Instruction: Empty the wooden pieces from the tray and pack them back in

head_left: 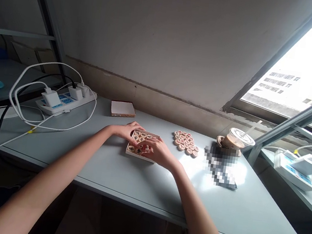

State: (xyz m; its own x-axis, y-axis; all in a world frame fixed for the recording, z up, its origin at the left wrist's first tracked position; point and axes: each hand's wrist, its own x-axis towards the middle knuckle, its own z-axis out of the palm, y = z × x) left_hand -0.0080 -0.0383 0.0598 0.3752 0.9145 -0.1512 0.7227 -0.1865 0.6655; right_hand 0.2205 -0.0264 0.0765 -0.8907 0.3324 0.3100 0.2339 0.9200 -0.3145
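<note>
A shallow open box (pixel 140 156) holds rows of round wooden Chinese chess pieces (pixel 131 148) with dark characters. My left hand (pixel 126 133) grips the box's left side, its fingers at the far edge and its thumb over the pieces. My right hand (pixel 157 150) reaches over the box's right part with bent fingers closed at a chess piece in there; the hand hides most of that piece. Right of the box, loose chess pieces with reddish characters (pixel 186 141) lie flat in a close group on the grey table (pixel 123 182).
The box lid (pixel 123 109) lies inside-up near the wall. A power strip (pixel 67 98) with chargers and looping white cables (pixel 94 112) takes up the left. At the right are a lidded drink cup (pixel 235 140) with a straw and a blurred-out object (pixel 218 166).
</note>
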